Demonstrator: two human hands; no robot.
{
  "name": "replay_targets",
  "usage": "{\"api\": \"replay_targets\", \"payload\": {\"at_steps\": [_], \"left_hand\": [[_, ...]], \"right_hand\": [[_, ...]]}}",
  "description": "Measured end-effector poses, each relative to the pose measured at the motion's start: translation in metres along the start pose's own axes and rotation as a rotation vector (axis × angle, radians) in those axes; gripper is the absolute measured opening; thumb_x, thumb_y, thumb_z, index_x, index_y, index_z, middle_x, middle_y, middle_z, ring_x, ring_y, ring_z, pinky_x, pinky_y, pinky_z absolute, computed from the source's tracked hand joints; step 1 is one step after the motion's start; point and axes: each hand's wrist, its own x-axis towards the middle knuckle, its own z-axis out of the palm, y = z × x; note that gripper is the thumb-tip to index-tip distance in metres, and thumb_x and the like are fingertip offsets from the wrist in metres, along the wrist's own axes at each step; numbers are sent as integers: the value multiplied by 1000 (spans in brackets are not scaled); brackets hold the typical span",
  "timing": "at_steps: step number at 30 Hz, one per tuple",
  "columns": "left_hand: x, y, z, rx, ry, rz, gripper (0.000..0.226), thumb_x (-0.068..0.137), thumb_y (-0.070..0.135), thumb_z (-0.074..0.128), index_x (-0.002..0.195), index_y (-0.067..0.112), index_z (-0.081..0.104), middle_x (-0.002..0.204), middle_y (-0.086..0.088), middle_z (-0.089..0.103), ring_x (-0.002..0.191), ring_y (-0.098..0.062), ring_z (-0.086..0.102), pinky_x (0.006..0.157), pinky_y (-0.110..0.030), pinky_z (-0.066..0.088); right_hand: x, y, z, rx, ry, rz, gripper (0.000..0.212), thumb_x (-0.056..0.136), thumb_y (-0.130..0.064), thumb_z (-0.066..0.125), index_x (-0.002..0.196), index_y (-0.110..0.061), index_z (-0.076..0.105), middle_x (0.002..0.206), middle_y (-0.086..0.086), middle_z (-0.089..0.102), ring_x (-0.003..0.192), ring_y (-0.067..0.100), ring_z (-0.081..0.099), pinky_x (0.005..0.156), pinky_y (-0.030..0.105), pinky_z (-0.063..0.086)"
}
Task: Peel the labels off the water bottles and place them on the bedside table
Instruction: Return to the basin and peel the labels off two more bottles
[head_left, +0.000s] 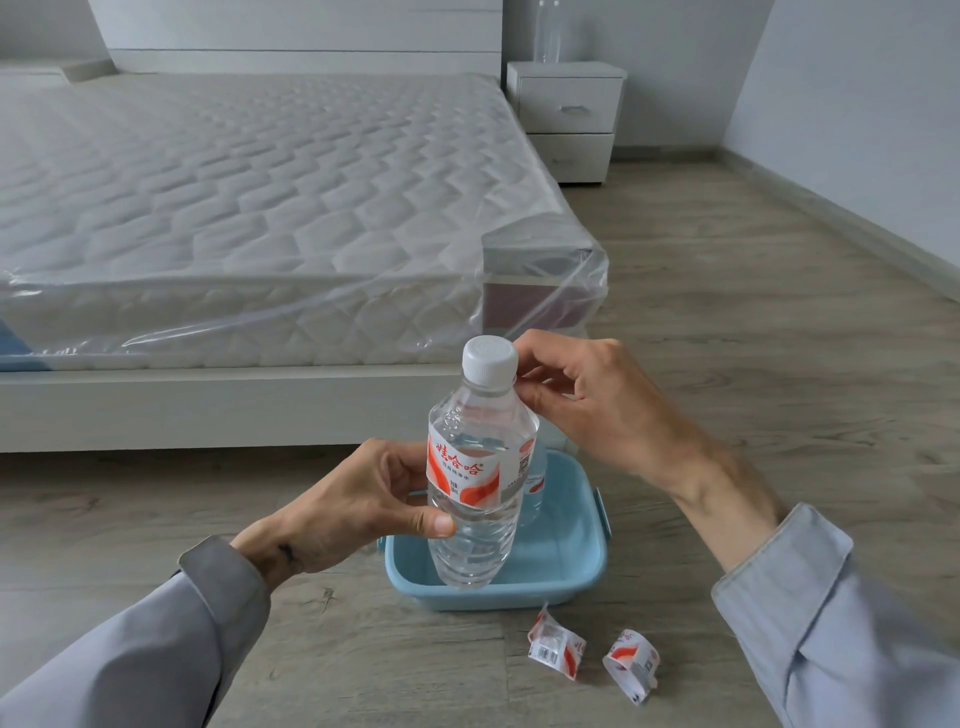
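Note:
A clear water bottle (475, 519) with a white cap and a red-and-white label (470, 470) is held upright over a light blue tub (561, 561). My left hand (358, 499) grips its body at the label. My right hand (587, 405) is beside the neck and cap, fingertips curled close to the bottle; whether they touch it I cannot tell. Another labelled bottle (535, 483) stands in the tub behind it. Two peeled labels (556, 644) (631, 662) lie on the floor in front of the tub. The white bedside table (569, 117) stands far back, with bare bottles (548, 31) on top.
A bed (234, 208) with a plastic-wrapped mattress fills the left and centre, its white frame close to the tub. Wooden floor (753, 312) runs along the bed's right side to the bedside table. A wall borders the right.

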Motion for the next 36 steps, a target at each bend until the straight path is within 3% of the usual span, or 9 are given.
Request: {"api": "replay_targets", "payload": {"at_steps": [2, 6, 10, 19, 24, 28, 34, 36], "left_hand": [[0, -1, 0, -13, 0, -7, 60, 83, 24, 89, 132, -4, 70, 136, -25, 71, 132, -43, 65, 117, -55, 46], [-1, 1, -2, -30, 9, -17, 64, 80, 31, 92, 129, -5, 72, 133, -27, 72, 129, -44, 66, 113, -50, 49], [-3, 3, -5, -51, -24, -25, 65, 79, 32, 93, 128, -7, 72, 133, -30, 71, 128, -48, 66, 111, -48, 50], [-3, 6, -3, -109, -89, -30, 76, 77, 27, 94, 131, -17, 63, 134, -37, 67, 128, -51, 64, 111, -50, 49], [-3, 7, 0, -126, -71, 0, 75, 76, 30, 95, 126, -18, 66, 132, -40, 66, 124, -48, 65, 110, -50, 50], [-1, 8, 1, -124, -18, 44, 78, 75, 29, 96, 130, -17, 64, 134, -38, 66, 130, -54, 62, 114, -56, 48], [2, 9, -4, -112, 113, 100, 76, 70, 30, 99, 127, -10, 70, 131, -30, 71, 127, -45, 67, 110, -45, 53], [1, 7, -7, -121, 150, 111, 66, 71, 24, 98, 125, -4, 73, 129, -27, 74, 124, -40, 71, 104, -37, 57]], "right_hand": [[-2, 3, 0, 14, -5, 13, 11, 98, -21, 70, 106, -29, 72, 103, -16, 78, 99, 4, 75, 85, 15, 56], [-3, 2, 2, 154, -59, 26, 26, 99, -12, 69, 123, -21, 73, 116, -7, 79, 110, 11, 75, 99, 34, 59], [0, 0, 4, 168, -48, 43, 26, 98, -10, 70, 124, -15, 73, 116, -2, 79, 111, 12, 75, 100, 40, 59], [-1, -4, 7, 11, 74, -72, 13, 98, -21, 71, 110, -21, 77, 102, -14, 80, 96, 3, 77, 89, 25, 60], [0, -5, 12, -107, 132, -124, 11, 100, -25, 65, 108, -21, 72, 98, -11, 79, 94, 3, 75, 87, 27, 60], [-1, -5, 13, -239, 160, -182, 6, 101, -20, 64, 106, -19, 68, 96, -7, 77, 89, 7, 73, 78, 28, 57], [-8, 0, 7, -326, 143, -145, 7, 100, -17, 62, 101, -17, 69, 94, -12, 75, 89, 5, 71, 79, 27, 56], [-10, 1, 1, -337, 150, -139, 6, 99, -15, 66, 98, -20, 69, 93, -18, 74, 89, 3, 71, 82, 18, 54]]}}
